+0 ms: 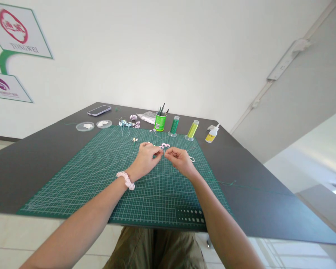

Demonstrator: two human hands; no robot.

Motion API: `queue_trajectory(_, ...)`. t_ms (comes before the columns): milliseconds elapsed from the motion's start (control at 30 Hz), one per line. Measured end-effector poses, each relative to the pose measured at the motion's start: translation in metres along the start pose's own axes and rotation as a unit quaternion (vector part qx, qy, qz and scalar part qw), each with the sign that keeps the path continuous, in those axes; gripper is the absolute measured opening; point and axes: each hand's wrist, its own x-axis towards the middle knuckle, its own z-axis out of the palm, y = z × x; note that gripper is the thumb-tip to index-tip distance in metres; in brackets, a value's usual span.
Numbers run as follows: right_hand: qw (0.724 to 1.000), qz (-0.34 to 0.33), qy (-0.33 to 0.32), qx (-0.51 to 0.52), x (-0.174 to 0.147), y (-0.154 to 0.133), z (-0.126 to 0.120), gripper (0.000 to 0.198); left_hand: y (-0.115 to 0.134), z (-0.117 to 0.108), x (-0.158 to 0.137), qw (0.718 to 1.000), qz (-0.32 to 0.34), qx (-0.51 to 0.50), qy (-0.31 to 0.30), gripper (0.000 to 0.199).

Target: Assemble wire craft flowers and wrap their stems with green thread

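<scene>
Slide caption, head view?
Left hand and right hand pinch at a small, pale lilac, thin-stemmed petalled piece above a green gridded cutting mat.

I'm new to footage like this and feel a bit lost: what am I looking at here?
There is no machine here, just a person's two bare hands. The single picture comes from a camera worn on their head, looking forward and down.

The left hand pinches at a small pale flower with a thin stem. The right hand has its fingertips together close beside it; what they grip is too small to tell.

Below is a green cutting mat on a dark table. Beyond the hands are a bright green pot of tools, a dark green spool, a yellow-green spool and a glue-like bottle. Further left lies a phone.
</scene>
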Motion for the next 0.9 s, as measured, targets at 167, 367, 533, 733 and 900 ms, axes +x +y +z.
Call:
queue_trajectory(167, 1.0, -0.012, 0.015, 0.008, 0.0008, 0.0004, -0.0008, 0.022, -0.0002, 0.0008, -0.0011, 1.0, 0.021, -0.011, -0.018, 0.012)
queue_trajectory(367, 1.0, -0.01, 0.026, 0.006, 0.0016, 0.0016, -0.0012, 0.022, 0.0006, -0.0002, -0.001, 0.999, 0.038, -0.02, -0.032, 0.013)
queue_trajectory(533, 1.0, 0.004, 0.027, -0.005, 0.0021, 0.0025, -0.0016, 0.023, 0.0012, 0.0003, -0.0011, 0.998, 0.041, -0.047, -0.02, 0.012)
queue_trajectory(733, 1.0, 0.005, 0.011, 0.002, 0.0024, 0.0022, -0.0012, 0.022, 0.0035, -0.0022, -0.0004, 0.998, 0.026, -0.057, -0.001, 0.013)
queue_trajectory(900, 1.0, -0.001, 0.008, 0.005, 0.0022, 0.0029, 0.0016, 0.02, 0.0023, -0.0006, 0.0002, 0.999, 0.0, -0.046, 0.025, 0.014)
